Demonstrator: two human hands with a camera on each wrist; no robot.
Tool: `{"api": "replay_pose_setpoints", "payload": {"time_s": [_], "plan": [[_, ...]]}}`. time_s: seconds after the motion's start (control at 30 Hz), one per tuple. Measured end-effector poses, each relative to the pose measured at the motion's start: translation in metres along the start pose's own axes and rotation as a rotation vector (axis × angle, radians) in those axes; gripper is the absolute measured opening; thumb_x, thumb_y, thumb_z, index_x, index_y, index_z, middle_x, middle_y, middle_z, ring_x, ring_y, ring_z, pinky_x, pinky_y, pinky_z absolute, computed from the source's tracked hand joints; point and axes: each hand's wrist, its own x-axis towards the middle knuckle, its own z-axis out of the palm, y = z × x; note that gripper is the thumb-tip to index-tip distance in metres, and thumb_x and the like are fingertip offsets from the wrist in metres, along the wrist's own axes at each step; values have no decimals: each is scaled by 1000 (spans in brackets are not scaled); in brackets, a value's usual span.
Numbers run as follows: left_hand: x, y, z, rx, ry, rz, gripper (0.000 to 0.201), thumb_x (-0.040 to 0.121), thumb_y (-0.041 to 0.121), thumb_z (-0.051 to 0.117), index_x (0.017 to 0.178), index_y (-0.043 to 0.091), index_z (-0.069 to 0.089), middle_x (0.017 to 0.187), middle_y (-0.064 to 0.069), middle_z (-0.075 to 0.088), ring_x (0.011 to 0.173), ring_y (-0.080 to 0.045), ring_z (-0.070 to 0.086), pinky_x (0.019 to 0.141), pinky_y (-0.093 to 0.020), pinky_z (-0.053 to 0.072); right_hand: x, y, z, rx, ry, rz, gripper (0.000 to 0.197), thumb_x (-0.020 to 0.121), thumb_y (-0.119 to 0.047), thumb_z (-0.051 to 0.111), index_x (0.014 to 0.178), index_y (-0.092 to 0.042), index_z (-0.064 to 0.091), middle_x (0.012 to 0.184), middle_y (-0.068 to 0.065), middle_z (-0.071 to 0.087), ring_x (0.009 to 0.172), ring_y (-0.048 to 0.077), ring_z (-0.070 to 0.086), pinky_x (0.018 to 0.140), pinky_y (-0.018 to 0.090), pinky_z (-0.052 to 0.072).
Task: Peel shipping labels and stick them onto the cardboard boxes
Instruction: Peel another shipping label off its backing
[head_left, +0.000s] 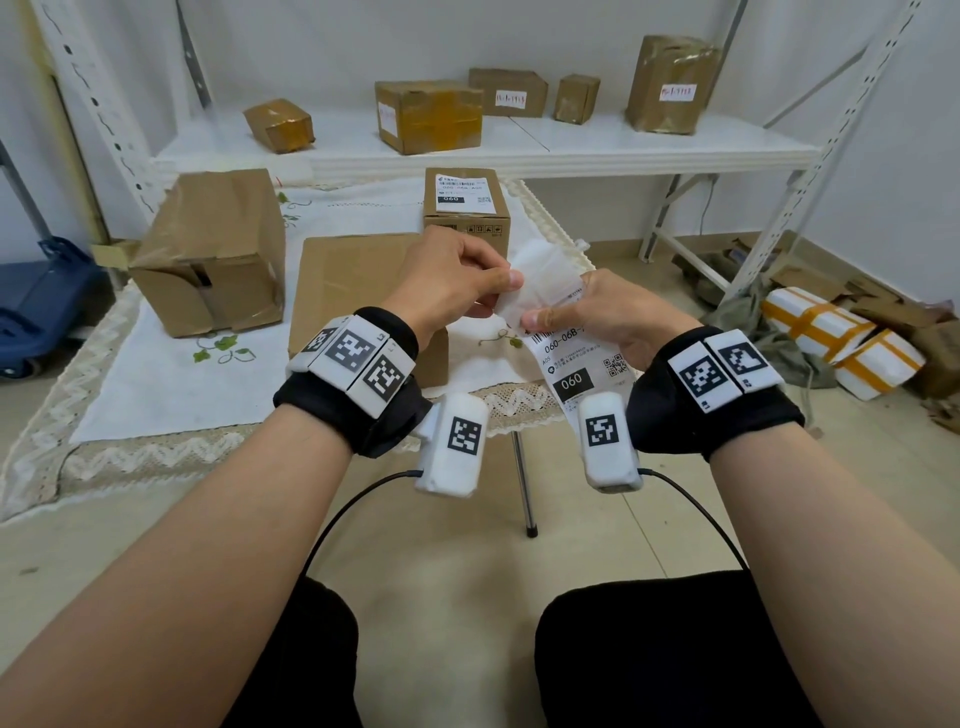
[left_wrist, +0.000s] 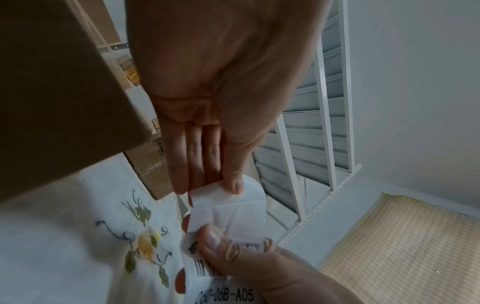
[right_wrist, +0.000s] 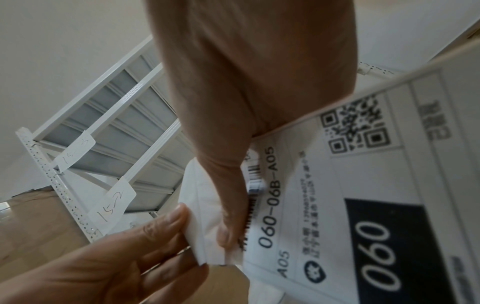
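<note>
Both hands (head_left: 457, 283) pinch label (right_wrist: 337, 205) — backing (left_wrist: 233, 211) seemingly peeling.

This looks like a small parcel-sorting or storeroom corner, perhaps improvised in a home. A white metal shelving rack (head_left: 519, 145) holds taped cardboard parcels (head_left: 428, 115) with handwritten tags, and paper slot tags (right_wrist: 114, 203) hang from its posts. More boxes sit on a low table under an embroidered cloth (head_left: 171, 384), with wrapped packages (head_left: 841, 338) heaped on the tiled floor.
</note>
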Motion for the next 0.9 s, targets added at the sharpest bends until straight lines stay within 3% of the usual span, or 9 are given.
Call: {"api": "replay_pose_setpoints", "payload": {"time_s": [0.17,0.27,0.33,0.4,0.53,0.6,0.9], "plan": [[0,2,-3,12,1,-13,9,86,10,79,79,12,73,90,-17,76,77,-22,72,72,-33,62,-2,-1,1,-12,6,14,33,81,-14,86,110,-3,75,105,18,78,96,36,75,88,47,61],[0,2,-5,28,-6,-17,7,86,11,79,82,10,74,92,-18,75,79,-24,72,72,-33,62,-5,-3,0,-76,11,7,31,84,-14,83,111,-3,75,101,14,78,76,23,72,67,27,60],[0,3,-7,37,-13,-23,7,86,11,80,81,11,74,89,-15,75,79,-24,72,73,-34,62,-4,-4,0,-111,22,5,32,84,-15,83,112,-4,75,102,13,77,73,20,70,62,25,58],[0,3,-9,46,-17,-25,8,86,10,79,80,11,73,85,-12,74,78,-22,71,71,-32,62,-4,-3,0,-140,31,18,32,83,-17,84,112,-5,75,101,12,77,73,21,70,65,28,59],[0,3,-12,44,-28,-29,7,87,8,78,84,6,73,83,-12,72,77,-23,70,74,-36,62,-1,0,1,-161,52,28,34,81,-17,86,111,-5,76,104,16,77,87,31,73,87,44,61],[-1,3,-13,46,-33,-31,7,87,8,77,88,2,73,83,-13,71,76,-23,69,76,-37,61,0,1,1,-166,56,37,35,79,-17,87,110,-5,76,102,15,78,95,35,75,91,50,60],[-2,4,-16,56,-34,-38,7,88,8,76,83,7,71,87,-13,71,74,-17,68,67,-26,61,-3,1,-1,-195,85,81,36,80,-15,87,110,0,75,104,19,76,91,34,72,91,48,59]]}}
